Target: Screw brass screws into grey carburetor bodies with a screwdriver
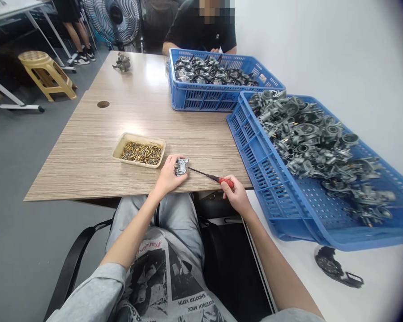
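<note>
The left hand (168,177) has its fingers half curled around a small grey metal part (181,167). The right hand (237,197) closes its fingers on a red-handled screwdriver (226,181), whose dark tip is at the part's side; contact I cannot tell. Such tool work asks for a steady part, between left thumb and fingers.

Far side of the right-hand blue crate (272,197), seated person's (201,31) face is pixelated & lower body hidden behind table/other crate. Crate's own near-right corner is cut off by pic edge; parts at its bottom are covered w/ piled metal castings (309,134).
</note>
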A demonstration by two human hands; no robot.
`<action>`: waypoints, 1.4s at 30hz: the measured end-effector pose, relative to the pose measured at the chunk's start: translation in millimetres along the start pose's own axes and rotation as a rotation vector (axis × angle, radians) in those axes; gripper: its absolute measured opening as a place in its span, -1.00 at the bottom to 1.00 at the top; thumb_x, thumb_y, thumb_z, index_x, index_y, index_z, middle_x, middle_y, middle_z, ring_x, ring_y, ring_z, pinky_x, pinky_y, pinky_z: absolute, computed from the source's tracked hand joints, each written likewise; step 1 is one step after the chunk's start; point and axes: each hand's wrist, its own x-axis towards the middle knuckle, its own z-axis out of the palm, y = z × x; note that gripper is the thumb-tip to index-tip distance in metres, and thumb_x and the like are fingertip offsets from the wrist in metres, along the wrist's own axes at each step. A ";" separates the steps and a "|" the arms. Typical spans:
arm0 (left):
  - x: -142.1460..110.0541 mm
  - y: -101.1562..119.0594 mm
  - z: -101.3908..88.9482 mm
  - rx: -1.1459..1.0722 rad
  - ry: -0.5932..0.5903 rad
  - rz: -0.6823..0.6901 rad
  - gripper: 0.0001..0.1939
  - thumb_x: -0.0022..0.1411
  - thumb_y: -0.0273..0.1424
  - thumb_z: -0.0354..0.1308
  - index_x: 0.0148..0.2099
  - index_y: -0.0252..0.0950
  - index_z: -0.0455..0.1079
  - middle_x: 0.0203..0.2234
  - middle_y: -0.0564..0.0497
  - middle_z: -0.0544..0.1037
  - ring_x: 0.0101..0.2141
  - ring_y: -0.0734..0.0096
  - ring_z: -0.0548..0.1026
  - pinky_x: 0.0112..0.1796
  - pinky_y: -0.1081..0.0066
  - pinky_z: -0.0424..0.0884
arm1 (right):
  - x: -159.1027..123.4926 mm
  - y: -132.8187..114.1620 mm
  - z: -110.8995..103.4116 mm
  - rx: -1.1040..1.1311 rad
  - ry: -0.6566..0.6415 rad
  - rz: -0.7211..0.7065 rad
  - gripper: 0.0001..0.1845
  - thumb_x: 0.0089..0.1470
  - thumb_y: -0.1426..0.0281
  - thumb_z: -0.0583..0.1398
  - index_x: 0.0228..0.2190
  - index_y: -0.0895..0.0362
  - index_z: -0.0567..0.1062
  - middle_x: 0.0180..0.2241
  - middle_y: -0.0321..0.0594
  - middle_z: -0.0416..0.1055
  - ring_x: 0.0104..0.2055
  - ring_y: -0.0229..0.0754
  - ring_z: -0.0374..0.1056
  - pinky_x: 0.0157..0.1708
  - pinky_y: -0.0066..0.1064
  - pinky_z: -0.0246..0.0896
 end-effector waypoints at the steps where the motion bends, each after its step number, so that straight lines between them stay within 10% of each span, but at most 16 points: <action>1: 0.0 -0.1 0.1 0.000 0.000 0.000 -0.54 0.16 -0.51 0.29 0.09 -0.19 0.32 0.00 -0.07 0.48 0.07 0.17 0.48 0.17 0.18 0.40 | 0.0 -0.1 0.0 0.000 -0.001 0.000 -0.51 0.26 -0.15 0.18 -0.27 0.02 0.35 -0.58 -0.42 0.27 -0.59 -0.19 0.29 -0.51 -0.35 0.19; 37: 0.0 0.6 -0.7 -0.003 -0.007 0.002 -0.54 0.16 -0.52 0.28 0.10 -0.22 0.33 -0.01 -0.07 0.48 0.07 0.18 0.47 0.17 0.20 0.40 | 1.9 10.3 -1.3 0.043 -0.030 -0.038 -0.52 0.34 -0.09 0.14 -0.36 0.04 0.36 -0.60 -0.40 0.23 -0.57 -0.23 0.26 -0.47 -0.38 0.20; 42: 0.0 0.8 -1.3 0.008 -0.026 0.008 -0.52 0.16 -0.51 0.28 0.12 -0.21 0.32 0.03 -0.09 0.48 0.11 0.16 0.46 0.19 0.19 0.39 | 0.0 4.6 -5.5 0.106 -0.080 -0.002 -0.55 0.27 -0.07 0.23 -0.13 0.02 0.34 -0.48 -0.43 0.30 -0.55 -0.25 0.31 -0.47 -0.39 0.24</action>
